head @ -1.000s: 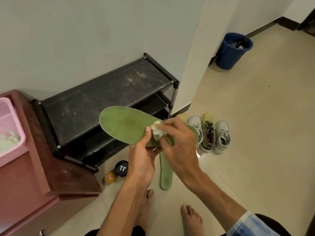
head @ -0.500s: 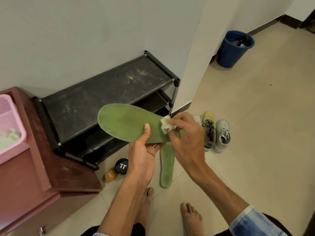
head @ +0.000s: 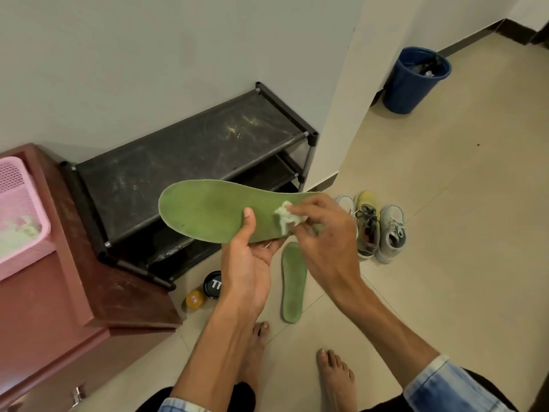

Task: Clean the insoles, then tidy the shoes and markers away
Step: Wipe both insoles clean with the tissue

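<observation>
A green insole is held flat in the air in front of the shoe rack. My left hand grips it from below, thumb on top near its middle. My right hand pinches a small white wad of tissue and presses it on the insole's heel half. A second green insole lies on the floor under my hands. Three shoes, two pale grey and one yellow-grey, stand side by side on the floor to the right, one partly hidden by my right hand.
A black three-tier shoe rack stands against the wall. A red-brown cabinet at left carries a pink basket. A black tin and small yellow jar sit on the floor. A blue bin stands far right. My bare feet are below.
My right hand has slid the tissue back and forth along the insole's heel half; it now sits a little left of where it was half a second ago. The left hand keeps its grip.
</observation>
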